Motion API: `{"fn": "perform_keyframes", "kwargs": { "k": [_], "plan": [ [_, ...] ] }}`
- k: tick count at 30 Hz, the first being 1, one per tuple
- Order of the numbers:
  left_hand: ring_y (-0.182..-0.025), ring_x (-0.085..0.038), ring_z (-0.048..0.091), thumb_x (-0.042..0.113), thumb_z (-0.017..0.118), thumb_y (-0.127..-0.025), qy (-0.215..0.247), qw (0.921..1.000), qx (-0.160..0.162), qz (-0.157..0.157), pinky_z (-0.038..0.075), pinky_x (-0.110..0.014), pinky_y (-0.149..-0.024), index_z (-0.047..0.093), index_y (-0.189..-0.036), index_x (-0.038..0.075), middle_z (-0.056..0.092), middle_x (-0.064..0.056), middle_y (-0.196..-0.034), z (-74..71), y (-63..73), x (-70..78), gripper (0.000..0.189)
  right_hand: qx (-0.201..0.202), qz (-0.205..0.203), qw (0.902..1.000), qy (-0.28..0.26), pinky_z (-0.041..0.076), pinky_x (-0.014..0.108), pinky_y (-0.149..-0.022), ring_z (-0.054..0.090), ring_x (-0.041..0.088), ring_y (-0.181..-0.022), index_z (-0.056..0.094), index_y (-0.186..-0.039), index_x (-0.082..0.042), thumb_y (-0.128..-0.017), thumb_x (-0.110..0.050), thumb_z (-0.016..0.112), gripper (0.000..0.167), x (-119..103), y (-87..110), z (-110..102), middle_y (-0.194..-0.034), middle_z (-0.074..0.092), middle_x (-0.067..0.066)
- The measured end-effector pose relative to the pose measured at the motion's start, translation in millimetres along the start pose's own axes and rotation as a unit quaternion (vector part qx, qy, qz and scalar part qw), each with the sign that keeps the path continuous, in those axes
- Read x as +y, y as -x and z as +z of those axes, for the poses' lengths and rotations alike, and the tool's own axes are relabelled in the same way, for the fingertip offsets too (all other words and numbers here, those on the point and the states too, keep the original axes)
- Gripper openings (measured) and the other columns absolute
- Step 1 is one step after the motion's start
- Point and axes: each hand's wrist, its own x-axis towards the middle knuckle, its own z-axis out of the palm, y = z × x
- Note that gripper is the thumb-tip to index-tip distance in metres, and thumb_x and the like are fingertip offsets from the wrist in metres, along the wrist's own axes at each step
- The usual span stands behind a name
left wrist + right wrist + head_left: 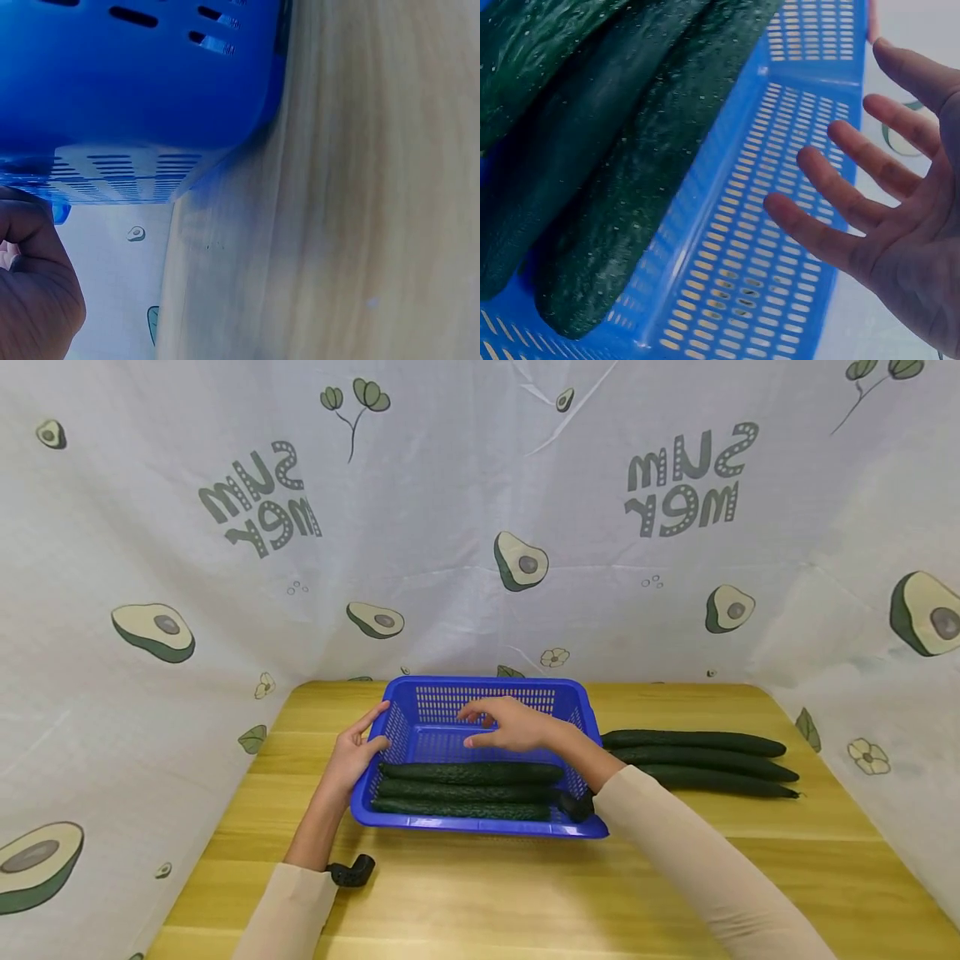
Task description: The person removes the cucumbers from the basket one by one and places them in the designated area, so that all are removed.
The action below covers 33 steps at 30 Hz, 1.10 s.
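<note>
A blue plastic basket [487, 681] with slotted walls stands on the table. Three long green cucumbers [468, 792] lie side by side along its near side, and the right wrist view shows the bumpy skin of these cucumbers [630, 165] close up. My left hand [352, 758] grips the basket's left rim; in the left wrist view that hand [37, 292] has bent fingers at the rim, partly cut off by the frame. Over the basket's far part hovers my right hand [513, 724], holding nothing. Its fingers [832, 187] are spread apart in the right wrist view.
Three more cucumbers [705, 760] lie on the wooden table [465, 893] right of the basket, their left ends partly hidden by the basket and right arm. A white curtain [450, 502] with avocado prints hangs behind and beside the table.
</note>
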Motion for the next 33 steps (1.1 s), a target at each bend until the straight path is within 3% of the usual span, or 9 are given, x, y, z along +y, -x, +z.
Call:
{"fn": "perform_keyframes", "kwargs": {
  "k": [8, 11, 13, 16, 19, 22, 28, 33],
  "plan": [
    [-0.083, -0.030, 0.077, 0.005, 0.059, -0.097, 0.010, 0.9999, 0.003, 0.000, 0.064, -0.032, -0.067, 0.046, -0.156, 0.033, 0.069, -0.031, -0.122, 0.4, 1.9, -2.7, 0.066, -0.030, 0.002, 0.9994, 0.017, 0.054, 0.050, -0.103, 0.065, 0.036, -0.123, 0.059, -0.142, -0.007, -0.100, -0.035, 0.067, 0.051, 12.8, -5.9, 16.0, -0.138, 0.064, 0.018],
    [-0.076, -0.025, 0.076, 0.005, 0.059, -0.096, 0.010, 0.9999, 0.005, 0.003, 0.063, -0.031, -0.065, 0.047, -0.155, 0.034, 0.075, -0.024, -0.108, 0.5, 2.4, -4.1, 0.067, -0.040, 0.006, 0.9990, 0.021, 0.057, 0.047, -0.099, 0.067, 0.034, -0.119, 0.060, -0.142, -0.007, -0.099, -0.036, 0.068, 0.052, 16.2, -6.9, 18.4, -0.135, 0.066, 0.016],
    [-0.065, -0.019, 0.072, 0.004, 0.060, -0.095, 0.007, 0.9999, 0.010, 0.007, 0.061, -0.028, -0.061, 0.049, -0.154, 0.035, 0.075, -0.013, -0.084, 0.6, 2.1, -4.5, 0.067, -0.042, 0.007, 0.9989, 0.017, 0.058, 0.047, -0.097, 0.068, 0.033, -0.117, 0.061, -0.141, -0.008, -0.099, -0.036, 0.069, 0.052, 18.1, -7.9, 19.3, -0.133, 0.066, 0.017],
    [-0.060, -0.014, 0.069, 0.005, 0.060, -0.095, 0.006, 0.9999, 0.009, 0.009, 0.061, -0.028, -0.059, 0.049, -0.154, 0.035, 0.072, -0.006, -0.074, -0.1, -0.1, -4.6, 0.066, -0.056, 0.015, 0.9983, 0.010, 0.057, 0.045, -0.097, 0.068, 0.029, -0.117, 0.061, -0.141, -0.011, -0.097, -0.036, 0.071, 0.052, 19.3, -7.5, 21.9, -0.131, 0.067, 0.013],
    [-0.069, -0.019, 0.074, 0.005, 0.060, -0.096, 0.005, 0.9999, 0.008, 0.005, 0.063, -0.030, -0.063, 0.049, -0.154, 0.035, 0.077, -0.018, -0.097, 0.2, -1.5, -4.7, 0.066, -0.071, 0.024, 0.9972, 0.001, 0.058, 0.043, -0.096, 0.068, 0.026, -0.117, 0.062, -0.142, -0.014, -0.096, -0.036, 0.073, 0.052, 19.6, -6.2, 25.6, -0.130, 0.068, 0.009],
    [-0.079, -0.025, 0.077, 0.005, 0.060, -0.096, 0.010, 0.9999, 0.009, 0.001, 0.064, -0.033, -0.067, 0.049, -0.154, 0.035, 0.071, -0.028, -0.119, 1.6, -1.2, -4.3, 0.066, -0.088, 0.034, 0.9955, 0.005, 0.058, 0.042, -0.095, 0.068, 0.026, -0.119, 0.062, -0.141, -0.015, -0.095, -0.036, 0.074, 0.053, 20.2, -4.8, 28.4, -0.130, 0.067, 0.008],
    [-0.080, -0.026, 0.076, 0.005, 0.060, -0.096, 0.010, 0.9999, 0.013, 0.004, 0.064, -0.032, -0.067, 0.048, -0.154, 0.034, 0.071, -0.029, -0.121, 2.9, 1.3, -1.2, 0.066, -0.120, 0.049, 0.9907, 0.042, 0.053, 0.046, -0.105, 0.060, 0.029, -0.129, 0.065, -0.138, -0.014, -0.094, -0.037, 0.075, 0.051, 23.9, -5.5, 29.3, -0.137, 0.066, 0.009],
    [-0.082, -0.030, 0.076, 0.005, 0.059, -0.097, 0.002, 0.9999, 0.015, 0.005, 0.064, -0.033, -0.067, 0.048, -0.155, 0.034, 0.071, -0.028, -0.119, 2.9, 2.0, -0.9, 0.065, -0.127, 0.057, 0.9889, 0.053, 0.052, 0.045, -0.105, 0.060, 0.028, -0.129, 0.065, -0.138, -0.013, -0.094, -0.036, 0.075, 0.051, 24.5, -5.4, 30.0, -0.137, 0.066, 0.008]
  ]
}}
